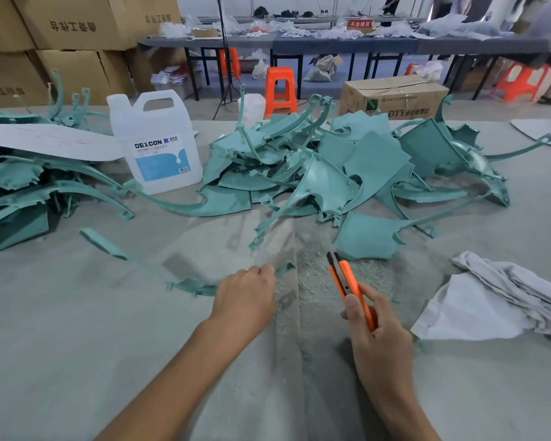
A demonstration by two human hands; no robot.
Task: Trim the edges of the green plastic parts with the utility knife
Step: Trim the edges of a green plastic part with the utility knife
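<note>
My left hand [244, 302] grips one green plastic part [185, 283], a long curved piece blurred by motion that stretches up and to the left over the table. My right hand [374, 337] holds the orange utility knife [347, 281] by its handle, tip pointing away from me, a short way right of the part. Thin green shavings [312, 275] lie on the cloth between my hands. A big heap of green parts [341, 167] sits behind the knife, and a second heap [29, 186] lies at the far left.
A white DEXCON jug [159, 144] stands between the two heaps. Crumpled white cloths [503, 300] lie at the right. A white board [45, 141] rests on the left heap. Cardboard boxes [392, 97], orange stools [279, 90] and long tables stand behind.
</note>
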